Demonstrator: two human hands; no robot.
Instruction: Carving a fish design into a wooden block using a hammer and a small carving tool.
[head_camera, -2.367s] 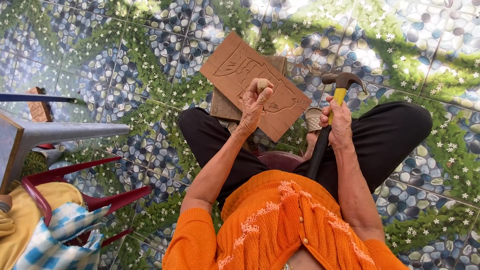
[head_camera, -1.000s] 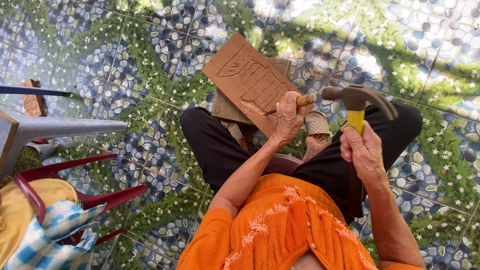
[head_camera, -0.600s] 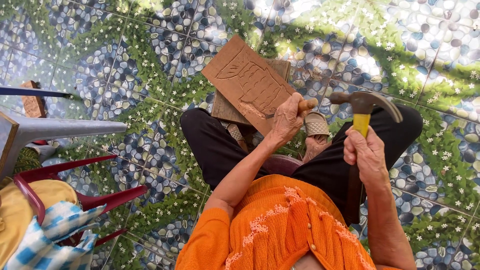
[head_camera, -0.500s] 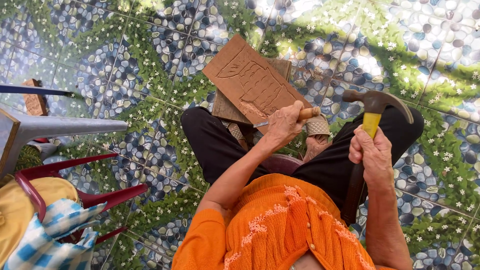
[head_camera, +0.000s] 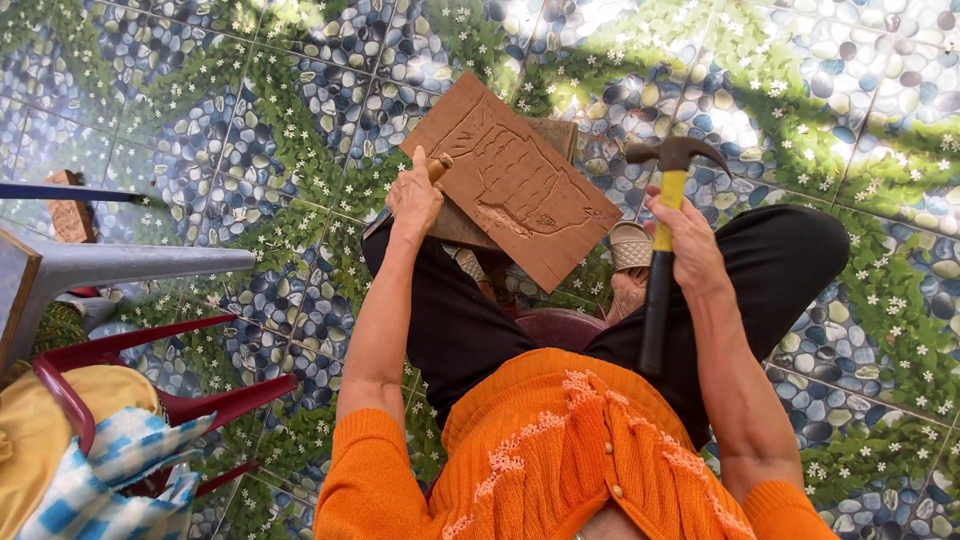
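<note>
Pebble-tiled floor (head_camera: 250, 120) below: left hand (head_camera: 414, 197) grips a chisel (head_camera: 437, 166) by the board (head_camera: 510, 180), right hand (head_camera: 685, 240) clasps the hammer (head_camera: 664, 215).

No packages, labels, signs or screens show anywhere in this view.

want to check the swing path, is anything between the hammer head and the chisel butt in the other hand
Nothing visible. The hammer in the right hand is raised to the right of the carved board; the chisel in the left hand sits at the board's left edge.
</note>
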